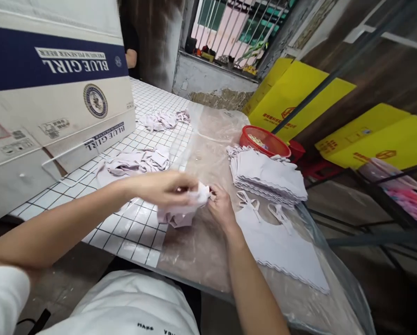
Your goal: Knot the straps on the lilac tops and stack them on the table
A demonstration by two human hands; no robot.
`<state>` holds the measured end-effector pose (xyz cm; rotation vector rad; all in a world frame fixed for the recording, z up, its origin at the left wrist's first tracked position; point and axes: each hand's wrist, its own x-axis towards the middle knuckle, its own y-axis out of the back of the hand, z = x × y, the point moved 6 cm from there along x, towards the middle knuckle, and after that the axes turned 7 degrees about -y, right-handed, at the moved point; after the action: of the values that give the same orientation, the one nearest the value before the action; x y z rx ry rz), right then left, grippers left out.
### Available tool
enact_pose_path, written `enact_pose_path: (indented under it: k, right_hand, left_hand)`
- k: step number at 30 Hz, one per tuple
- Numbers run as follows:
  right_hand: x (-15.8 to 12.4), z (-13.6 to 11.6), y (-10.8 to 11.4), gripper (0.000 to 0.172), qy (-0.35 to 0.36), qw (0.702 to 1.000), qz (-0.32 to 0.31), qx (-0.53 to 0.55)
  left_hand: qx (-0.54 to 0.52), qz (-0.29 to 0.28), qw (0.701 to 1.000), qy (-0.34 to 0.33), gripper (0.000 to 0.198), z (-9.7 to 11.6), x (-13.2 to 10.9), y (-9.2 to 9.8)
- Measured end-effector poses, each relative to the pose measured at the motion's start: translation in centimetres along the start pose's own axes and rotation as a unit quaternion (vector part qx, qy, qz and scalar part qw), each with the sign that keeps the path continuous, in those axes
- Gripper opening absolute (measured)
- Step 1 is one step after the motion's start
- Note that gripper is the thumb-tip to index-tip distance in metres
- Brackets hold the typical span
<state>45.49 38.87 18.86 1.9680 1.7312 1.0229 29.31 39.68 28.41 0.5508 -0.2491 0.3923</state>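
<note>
A crumpled pale lilac garment [180, 215] hangs from both hands above the table's front middle. My left hand [168, 187] is closed on its upper part, fingers bent over the cloth and slightly blurred. At the garment's right end, my right hand [219, 201] pinches a small bit of it. To the right lies a flat lilac camisole [281, 239] with thin looped straps and a wavy hem. Behind that sits a neat stack of similar garments [267, 177]. Loose crumpled garments [135, 163] lie left of my hands, with another small heap [163, 120] farther back.
A large Blue Girl carton [58, 107] stands at the left. A red basket [264, 139] sits behind the stack. Plastic sheeting [198, 260] covers the table's right part. Yellow boxes [299, 97] and metal bars are at the right. A person's arm [131, 58] shows behind the carton.
</note>
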Motion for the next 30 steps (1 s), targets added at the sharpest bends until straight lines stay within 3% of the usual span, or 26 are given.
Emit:
enact_pose_path:
  k: [2, 5, 6, 8, 10, 13, 15, 18, 20, 22, 23, 26, 28, 30]
  right_hand:
    - [-1.5, 1.7, 0.9, 0.015, -0.021, 0.999, -0.03, -0.017]
    - [-4.6, 3.6, 2.0, 0.022, -0.065, 0.988, -0.13, -0.048]
    - [-5.7, 4.1, 2.5, 0.025, -0.081, 0.983, -0.15, -0.063]
    - [-7.2, 4.7, 3.7, 0.031, -0.116, 0.98, -0.134, -0.094]
    - [-8.1, 4.9, 4.4, 0.029, -0.153, 0.979, -0.08, -0.109]
    - [-8.5, 4.9, 3.5, 0.028, -0.22, 0.969, -0.037, -0.109]
    - [-8.4, 5.0, 2.2, 0.034, -0.247, 0.96, -0.041, -0.127]
    - [-8.3, 5.5, 0.6, 0.015, -0.257, 0.953, -0.073, -0.142]
    - [-8.5, 6.4, 0.5, 0.01, -0.271, 0.955, -0.074, -0.093]
    - [-8.7, 7.3, 1.0, 0.016, -0.289, 0.956, -0.052, 0.019]
    - [-8.9, 7.7, 1.2, 0.019, -0.299, 0.949, -0.036, 0.091]
    - [-9.2, 8.3, 1.9, 0.029, -0.315, 0.9, 0.02, 0.3]
    - [-9.4, 8.3, 2.4, 0.032, -0.309, 0.874, 0.06, 0.37]
    - [-9.7, 8.1, 2.8, 0.033, -0.299, 0.864, 0.083, 0.396]
  left_hand:
    - [0.022, -0.097, 0.995, 0.025, 0.021, -1.5, -2.6, -3.0]
    - [0.005, -0.207, 0.978, 0.024, 0.014, -2.3, -6.8, -6.7]
    - [-0.002, -0.223, 0.974, 0.028, 0.015, -2.4, -7.8, -7.4]
    - [0.018, -0.21, 0.975, 0.075, 0.018, -3.2, -8.9, -7.8]
    - [0.102, -0.139, 0.973, 0.154, 0.024, -4.7, -8.7, -7.1]
    - [0.246, -0.029, 0.94, 0.236, 0.026, -6.9, -6.9, -6.4]
    - [0.304, -0.01, 0.916, 0.263, 0.031, -8.4, -5.6, -7.2]
    - [0.328, -0.004, 0.891, 0.314, 0.014, -10.7, -4.9, -8.1]
    - [0.24, 0.031, 0.909, 0.341, 0.007, -11.9, -5.4, -7.8]
    - [0.053, 0.1, 0.931, 0.346, 0.014, -12.4, -6.4, -6.8]
    - [-0.056, 0.15, 0.928, 0.336, 0.019, -12.5, -6.9, -6.2]
    - [-0.303, 0.324, 0.854, 0.271, 0.029, -11.9, -8.1, -4.0]
    - [-0.365, 0.41, 0.804, 0.23, 0.027, -11.3, -8.5, -3.3]
    - [-0.381, 0.453, 0.778, 0.21, 0.023, -11.0, -8.7, -3.3]
